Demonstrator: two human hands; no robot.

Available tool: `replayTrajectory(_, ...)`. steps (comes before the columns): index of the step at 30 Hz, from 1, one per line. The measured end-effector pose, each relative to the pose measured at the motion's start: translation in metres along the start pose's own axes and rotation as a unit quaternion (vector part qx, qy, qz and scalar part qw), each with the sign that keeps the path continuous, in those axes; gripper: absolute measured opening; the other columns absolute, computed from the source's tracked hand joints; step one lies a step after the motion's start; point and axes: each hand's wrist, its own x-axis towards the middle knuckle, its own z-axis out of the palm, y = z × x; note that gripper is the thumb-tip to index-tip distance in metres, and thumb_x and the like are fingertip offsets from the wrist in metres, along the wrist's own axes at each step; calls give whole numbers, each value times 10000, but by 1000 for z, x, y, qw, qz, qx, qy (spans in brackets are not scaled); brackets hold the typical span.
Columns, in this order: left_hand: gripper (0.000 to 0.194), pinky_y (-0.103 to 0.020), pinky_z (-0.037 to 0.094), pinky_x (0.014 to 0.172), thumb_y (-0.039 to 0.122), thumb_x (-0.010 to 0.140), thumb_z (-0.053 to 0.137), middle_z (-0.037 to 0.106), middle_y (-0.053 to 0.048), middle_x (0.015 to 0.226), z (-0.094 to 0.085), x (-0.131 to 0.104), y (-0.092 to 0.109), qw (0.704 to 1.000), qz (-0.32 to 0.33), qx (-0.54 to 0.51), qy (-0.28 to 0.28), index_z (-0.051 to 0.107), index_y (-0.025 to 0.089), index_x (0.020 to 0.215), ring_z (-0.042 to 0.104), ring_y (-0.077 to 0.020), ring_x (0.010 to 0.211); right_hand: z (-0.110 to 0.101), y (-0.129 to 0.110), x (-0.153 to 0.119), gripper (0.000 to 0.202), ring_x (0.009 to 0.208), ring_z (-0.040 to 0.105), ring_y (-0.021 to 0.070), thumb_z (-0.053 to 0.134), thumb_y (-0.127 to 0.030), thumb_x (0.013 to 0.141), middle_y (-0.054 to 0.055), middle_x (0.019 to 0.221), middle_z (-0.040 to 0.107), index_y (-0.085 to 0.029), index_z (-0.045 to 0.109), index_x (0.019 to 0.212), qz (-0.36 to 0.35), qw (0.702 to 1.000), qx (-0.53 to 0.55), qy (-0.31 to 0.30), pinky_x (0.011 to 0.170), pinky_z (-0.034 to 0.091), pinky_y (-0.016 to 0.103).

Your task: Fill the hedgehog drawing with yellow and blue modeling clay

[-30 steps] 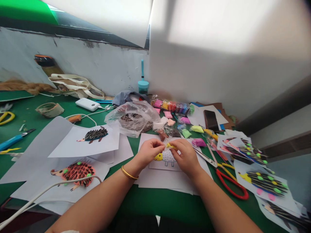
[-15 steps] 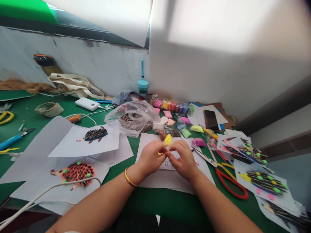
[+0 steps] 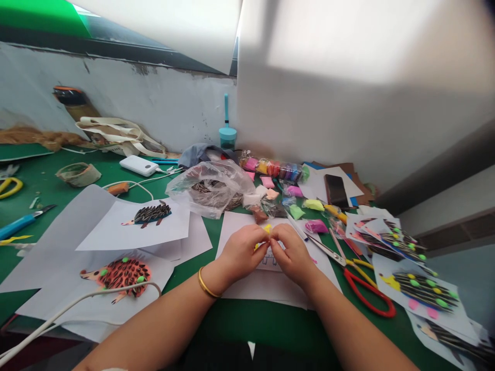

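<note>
My left hand (image 3: 243,251), a gold bangle on its wrist, and my right hand (image 3: 292,252) meet fingertip to fingertip. Both are closed on a small packet of yellow modelling clay (image 3: 267,228), which the fingers mostly hide. Another bit of yellow shows by the left fingers. Underneath lies a sheet of white paper (image 3: 251,286) bearing a line drawing (image 3: 269,260), partly covered by the hands. A pen (image 3: 297,226) rests on the paper just beyond my right hand.
Red-handled scissors (image 3: 367,293) lie right of the paper. Several clay packets (image 3: 297,212) and a plastic bag of sunflower seeds (image 3: 211,190) sit behind. Seed-covered hedgehog pictures (image 3: 127,275) lie on both sides. A white cable (image 3: 88,296) crosses at left, and a phone (image 3: 335,190) lies back right.
The yellow packet has come down from above the fingertips and is now more covered by them. My hands have drawn closer together; the arms are nearly still.
</note>
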Motion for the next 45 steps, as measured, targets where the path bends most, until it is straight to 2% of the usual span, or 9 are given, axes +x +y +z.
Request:
replayTrajectory(5,100,-296,462,730,244,887,567,655,-26,847,5,2,-4,983,-120,-131,40,640,193,933,584,-157,779,1,1,0,62,868,543,222,505,-227,931,44,870,587,-221,550,889,-19,999,-3,42,784,443,388)
replayTrajectory(8,258,-295,500,717,281,816,657,682,-33,863,7,6,-9,929,-211,-299,52,653,184,1055,625,-162,774,3,3,0,126,975,554,246,590,-261,905,69,999,598,-229,579,1027,-22,996,-36,79,872,454,426)
replayTrajectory(11,255,-287,503,681,323,749,721,688,-42,809,5,8,-11,882,-265,-384,56,678,149,930,627,-156,724,4,7,-1,364,1098,533,284,655,-313,874,108,1170,571,-234,554,1215,-22,993,-70,94,951,442,470)
replayTrajectory(18,259,-239,436,600,384,735,725,650,-19,699,-4,10,-7,883,-277,-377,36,649,138,765,563,-112,628,4,9,0,402,1101,552,274,618,-287,913,96,1194,599,-267,525,1304,-37,994,-72,78,951,459,465)
replayTrajectory(23,288,-221,395,558,386,693,764,593,10,664,-1,9,-6,887,-280,-365,41,610,145,732,517,-98,599,4,3,-2,205,1018,556,268,666,-284,862,83,1061,599,-238,596,1049,-34,989,-92,111,907,445,456)
replayTrajectory(27,315,-228,400,571,392,687,781,588,9,662,1,8,-3,880,-278,-384,30,583,148,711,526,-105,613,5,1,-3,193,888,548,247,693,-368,839,50,891,601,-221,569,852,-34,994,-89,49,797,423,409)
replayTrajectory(33,366,-213,350,548,428,683,795,565,23,643,-1,6,-4,852,-290,-435,0,570,143,724,482,-82,576,4,1,-2,146,893,528,235,555,-336,946,59,902,604,-213,585,875,-24,998,-56,-18,785,404,388)
replayTrajectory(40,341,-226,335,541,433,734,748,512,37,635,-2,6,-8,863,-270,-426,-15,551,155,739,444,-87,570,-2,-3,0,152,899,531,215,477,-250,975,56,937,600,-228,614,913,-20,999,-13,-43,807,418,383)
replayTrajectory(45,196,-267,381,630,338,846,598,547,6,724,1,5,-2,956,-175,-235,-5,548,173,755,475,-126,668,-3,-1,1,179,823,518,205,499,-198,922,38,814,573,-217,562,756,-8,1000,-9,1,757,412,367)
